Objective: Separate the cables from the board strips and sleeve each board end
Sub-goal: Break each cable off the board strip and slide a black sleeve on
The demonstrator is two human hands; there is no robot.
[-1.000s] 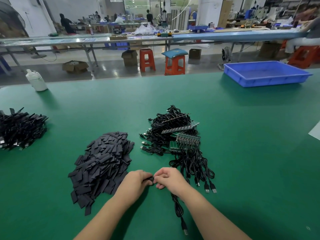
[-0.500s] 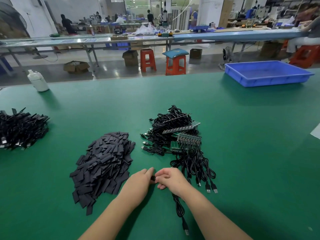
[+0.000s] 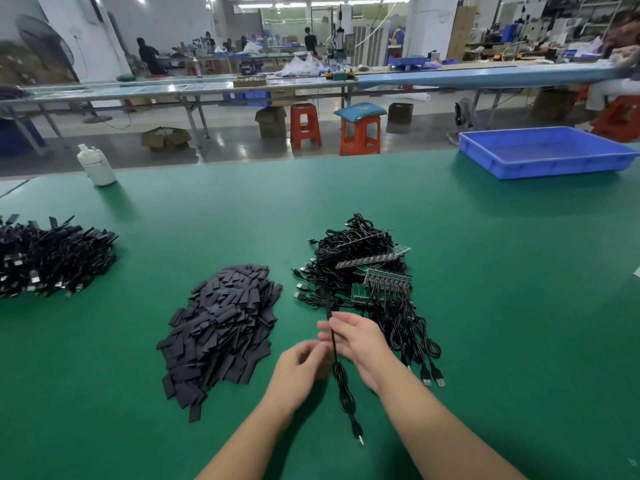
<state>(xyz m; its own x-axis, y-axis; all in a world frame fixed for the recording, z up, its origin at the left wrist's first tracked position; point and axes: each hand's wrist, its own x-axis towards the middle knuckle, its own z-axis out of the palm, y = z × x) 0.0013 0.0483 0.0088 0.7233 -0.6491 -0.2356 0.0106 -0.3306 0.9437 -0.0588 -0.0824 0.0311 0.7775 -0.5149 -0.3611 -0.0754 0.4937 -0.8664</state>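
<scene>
My right hand [image 3: 355,337] grips a single black cable [image 3: 341,386] just below its upper end. That end, covered by a black sleeve [image 3: 329,306], points up and away from me. The rest of the cable hangs down in a coil to a USB plug [image 3: 358,436] on the mat. Blurred by motion, my left hand [image 3: 299,363] sits just left of the cable with its fingers loosely spread and nothing in them. A heap of flat black sleeves [image 3: 221,327] lies to the left. Green board strips [image 3: 388,282] with attached cables [image 3: 356,244] are piled behind my hands.
A stack of black cables [image 3: 52,258] lies at the far left of the green table [image 3: 519,306]. A blue tray [image 3: 547,168] stands at the back right, a white bottle [image 3: 97,164] at the back left edge. Stools and benches are beyond.
My hands were pressed together low on the mat around the cable end. Now they have parted and risen; the right hand has lifted the sleeved end upward, and the left has come off it.
</scene>
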